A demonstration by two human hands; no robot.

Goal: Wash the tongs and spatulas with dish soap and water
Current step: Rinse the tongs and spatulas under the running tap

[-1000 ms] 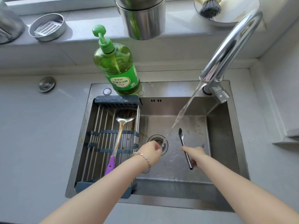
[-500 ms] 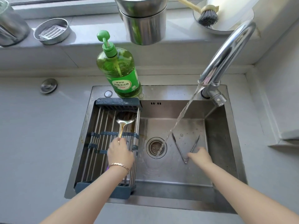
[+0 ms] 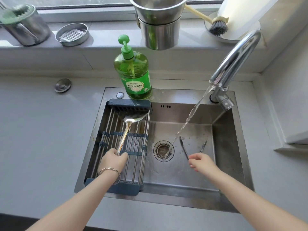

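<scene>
Left hand (image 3: 113,160) fingers clamped on spatula (image 3: 131,120) handle, long axis near-to-far over rack (image 3: 128,104), blade far; tongs (image 3: 183,147) flat in sink (image 3: 225,147), V opening away, hinge under right hand (image 3: 201,164), grip unclear.

Grey countertop (image 3: 41,130), sunlit windowsill (image 3: 103,42) (window (image 3: 83,0) just behind)

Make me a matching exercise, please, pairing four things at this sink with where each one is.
Things:
1. spatula
2. tongs
3. dish soap bottle
4. brush

Places:
A. standing on the sink rim, behind the rack
B. up on the windowsill
C. held by the left hand at the rack
D. lying open on the sink floor

Pairs: 1-C, 2-D, 3-A, 4-B.
</scene>
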